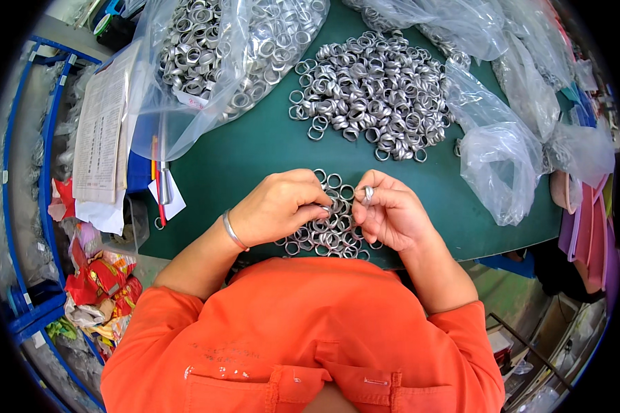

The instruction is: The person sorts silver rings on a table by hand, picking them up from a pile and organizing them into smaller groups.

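Green flat worktop [248, 155] has a large heap of small silver-grey metal rings [375, 89] at the far side; clear plastic bag [174, 132] of more rings at far left carries a white paper label [189, 100] with reddish marks, and the white printed paper sheet [102, 127] at left has lines too small to read. Left hand [279, 206], fingers curled, tips at a smaller ring pile [336, 230] near the front edge, can't tell if gripping any. Right hand [394, 215], half curled beside that pile, pinches one silver metal ring [368, 195] at its fingertips.
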